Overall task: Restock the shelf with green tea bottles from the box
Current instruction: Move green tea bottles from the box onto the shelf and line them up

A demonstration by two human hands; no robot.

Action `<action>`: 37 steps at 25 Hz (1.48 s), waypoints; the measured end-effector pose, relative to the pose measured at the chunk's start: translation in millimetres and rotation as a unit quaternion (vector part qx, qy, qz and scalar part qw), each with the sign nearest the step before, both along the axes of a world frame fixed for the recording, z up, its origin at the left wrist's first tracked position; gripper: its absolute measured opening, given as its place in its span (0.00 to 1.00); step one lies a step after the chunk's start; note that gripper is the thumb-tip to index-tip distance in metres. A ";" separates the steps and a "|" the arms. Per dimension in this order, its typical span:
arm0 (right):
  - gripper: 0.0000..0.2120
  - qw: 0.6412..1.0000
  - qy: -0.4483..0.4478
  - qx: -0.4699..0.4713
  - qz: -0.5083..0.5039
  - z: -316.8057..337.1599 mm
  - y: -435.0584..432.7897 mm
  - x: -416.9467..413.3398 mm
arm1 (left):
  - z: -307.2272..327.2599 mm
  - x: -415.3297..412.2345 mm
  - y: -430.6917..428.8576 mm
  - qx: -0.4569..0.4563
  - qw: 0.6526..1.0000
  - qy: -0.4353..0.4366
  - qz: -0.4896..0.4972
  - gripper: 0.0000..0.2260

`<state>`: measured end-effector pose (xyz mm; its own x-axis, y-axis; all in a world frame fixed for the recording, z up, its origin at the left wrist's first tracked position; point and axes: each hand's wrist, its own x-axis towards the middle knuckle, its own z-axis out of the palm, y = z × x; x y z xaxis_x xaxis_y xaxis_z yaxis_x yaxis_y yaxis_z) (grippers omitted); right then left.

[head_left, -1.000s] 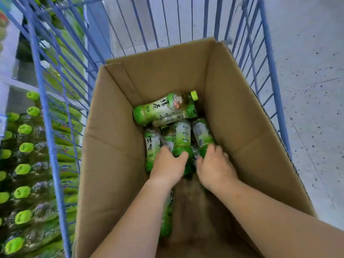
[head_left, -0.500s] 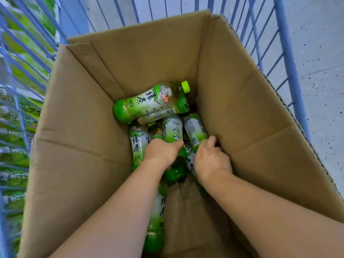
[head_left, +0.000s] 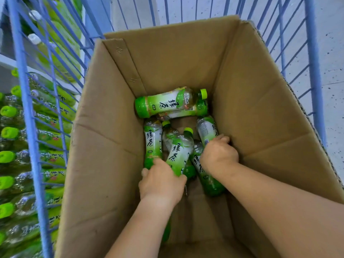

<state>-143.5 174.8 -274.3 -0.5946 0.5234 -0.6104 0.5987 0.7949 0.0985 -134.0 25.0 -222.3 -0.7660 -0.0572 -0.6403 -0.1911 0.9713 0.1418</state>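
Note:
Several green tea bottles lie at the bottom of a deep cardboard box (head_left: 104, 138). One bottle (head_left: 171, 103) lies crosswise at the far end. My left hand (head_left: 162, 183) grips the base of a tilted bottle (head_left: 178, 151) whose green cap points away from me; a further bottle (head_left: 152, 144) lies just left of it. My right hand (head_left: 218, 155) is curled round a bottle (head_left: 205, 129) by the right wall, and another bottle (head_left: 206, 175) lies under that wrist.
The box sits in a blue wire cart (head_left: 28, 112) whose bars rise on the left, far and right sides. Behind the left bars a shelf (head_left: 11, 155) holds rows of green tea bottles. Speckled grey floor (head_left: 331, 53) lies to the right.
My left hand has drawn back toward me and lifted one bottle's base, so that bottle now tilts up. My right hand has shifted right onto the bottle by the box wall.

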 end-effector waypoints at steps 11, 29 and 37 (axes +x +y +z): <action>0.26 0.999 0.019 -0.042 -0.008 4.7 -16.8 19.5 | -27.9 19.1 -13.0 0.113 0.986 -0.109 0.049 0.33; 0.24 0.972 0.057 -0.093 -0.208 -6.9 -17.5 24.2 | -26.5 19.5 -13.7 0.127 0.981 -0.103 0.105 0.26; 0.15 0.855 0.082 -0.285 -0.425 2.6 -17.3 34.6 | -20.2 19.7 -31.1 0.123 0.956 -0.144 0.223 0.22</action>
